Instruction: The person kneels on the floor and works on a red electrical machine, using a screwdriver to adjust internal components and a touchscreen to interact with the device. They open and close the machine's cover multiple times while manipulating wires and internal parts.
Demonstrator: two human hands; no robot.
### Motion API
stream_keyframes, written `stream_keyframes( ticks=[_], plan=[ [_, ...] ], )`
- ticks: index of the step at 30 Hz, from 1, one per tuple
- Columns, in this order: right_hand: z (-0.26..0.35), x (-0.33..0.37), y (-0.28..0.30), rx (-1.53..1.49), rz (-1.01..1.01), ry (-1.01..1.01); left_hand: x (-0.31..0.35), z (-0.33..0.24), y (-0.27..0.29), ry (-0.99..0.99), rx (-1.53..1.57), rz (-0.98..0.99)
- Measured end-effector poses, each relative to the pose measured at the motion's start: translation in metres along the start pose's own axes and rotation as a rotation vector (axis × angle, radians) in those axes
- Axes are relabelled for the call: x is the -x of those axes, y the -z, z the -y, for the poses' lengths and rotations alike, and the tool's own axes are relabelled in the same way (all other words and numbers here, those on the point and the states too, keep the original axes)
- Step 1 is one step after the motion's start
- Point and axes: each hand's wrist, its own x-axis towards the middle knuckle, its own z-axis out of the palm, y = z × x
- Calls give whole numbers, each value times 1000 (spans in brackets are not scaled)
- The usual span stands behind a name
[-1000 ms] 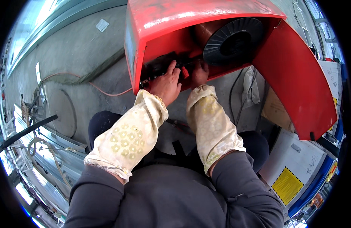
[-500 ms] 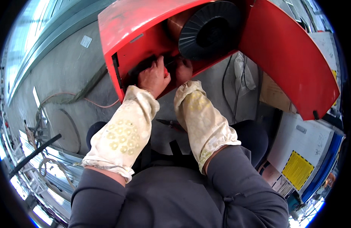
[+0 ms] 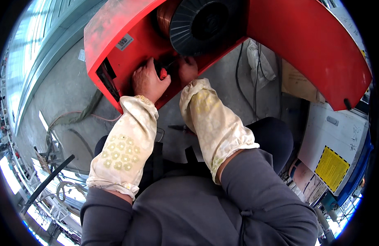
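Both my hands reach into an open red metal housing (image 3: 111,39). In it sits a black spool (image 3: 182,33) wound with copper-coloured wire (image 3: 164,16). My left hand (image 3: 149,84) is closed at the dark parts on the housing floor, its thumb beside a small red handle-like piece (image 3: 163,74). What its fingers grip is hidden. Just right of that piece, below the spool, my right hand (image 3: 188,70) is curled, fingertips close to a thin dark part; its grip is hidden too. Patterned cream sleeve covers wrap both forearms.
The housing's red lid (image 3: 308,45) stands open at the right. Behind it lie a clear plastic bag (image 3: 260,65), black cables (image 3: 238,78) and a cardboard box (image 3: 300,82). A dark pointed tool (image 3: 177,127) lies between my forearms. A white cabinet (image 3: 320,131) stands right.
My view has shifted, so the housing and spool appear farther left and higher. Both hands stay inside the housing, and more of the red piece by my left thumb shows.
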Motion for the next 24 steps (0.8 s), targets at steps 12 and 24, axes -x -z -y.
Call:
stream_keyframes(
  ticks=[12,24],
  plan=[
    [-3,2,-3,-134,50,-9,-14,29,11,168,302,-16],
    [-14,-5,-1,-74,41,-20,90,2,28,73,273,-185]
  ],
)
